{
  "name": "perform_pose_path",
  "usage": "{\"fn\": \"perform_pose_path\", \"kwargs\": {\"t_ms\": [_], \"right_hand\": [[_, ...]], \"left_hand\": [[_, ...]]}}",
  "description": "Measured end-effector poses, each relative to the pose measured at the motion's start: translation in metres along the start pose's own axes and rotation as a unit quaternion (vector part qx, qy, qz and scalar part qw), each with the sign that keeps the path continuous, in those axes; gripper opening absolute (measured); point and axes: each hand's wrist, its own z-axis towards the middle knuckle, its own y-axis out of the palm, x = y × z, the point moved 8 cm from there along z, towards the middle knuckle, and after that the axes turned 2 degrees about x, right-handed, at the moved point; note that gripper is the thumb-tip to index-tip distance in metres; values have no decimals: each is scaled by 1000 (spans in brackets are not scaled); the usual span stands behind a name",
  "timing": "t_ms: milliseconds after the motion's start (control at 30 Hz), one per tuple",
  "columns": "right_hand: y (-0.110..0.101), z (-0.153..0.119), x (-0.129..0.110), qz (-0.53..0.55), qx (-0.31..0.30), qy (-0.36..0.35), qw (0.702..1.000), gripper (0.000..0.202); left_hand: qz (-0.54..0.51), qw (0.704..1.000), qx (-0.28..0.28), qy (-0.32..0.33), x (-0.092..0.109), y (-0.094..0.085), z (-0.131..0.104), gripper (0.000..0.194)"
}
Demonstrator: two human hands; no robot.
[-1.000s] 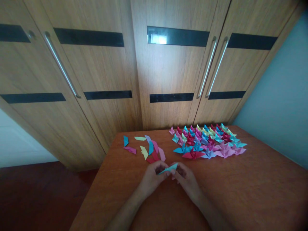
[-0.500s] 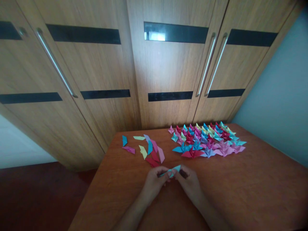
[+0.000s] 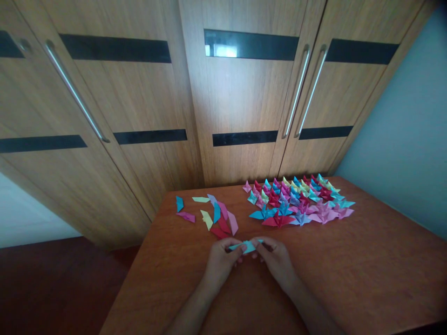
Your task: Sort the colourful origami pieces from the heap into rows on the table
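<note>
Between both hands, low above the table, is a light turquoise folded paper piece (image 3: 249,247). My left hand (image 3: 221,260) pinches its left end between thumb and fingers. The right end is pinched by my right hand (image 3: 275,260). Its pointed tips stick out near the fingers, and parts of it are hidden under the thumbs. Just beyond my left hand lie flat folded paper pieces, among them a red one (image 3: 219,232), a pink one (image 3: 232,222), a blue one (image 3: 217,212) and a yellow one (image 3: 206,219).
Rows of colourful origami cranes (image 3: 278,220) stand at the back right of the brown wooden table (image 3: 349,270). A blue piece (image 3: 179,203) and a magenta piece (image 3: 186,217) lie at the back left. Behind the table rises a wooden wardrobe (image 3: 240,97) with metal handles.
The turquoise paper has turned from slanting up at the right to nearly level, with more of its middle showing. My hands have moved slightly apart at the thumbs. The view has shifted a little.
</note>
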Motion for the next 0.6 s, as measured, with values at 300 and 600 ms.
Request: {"fn": "perform_pose_path", "kwargs": {"t_ms": [300,600], "right_hand": [[-39,3,14,8,129,18,991,40],[-137,0,29,-327,229,12,917,39]], "left_hand": [[-75,995,-69,20,4,16,-3,35],[-56,998,-5,23,9,-1,-5,24]]}}
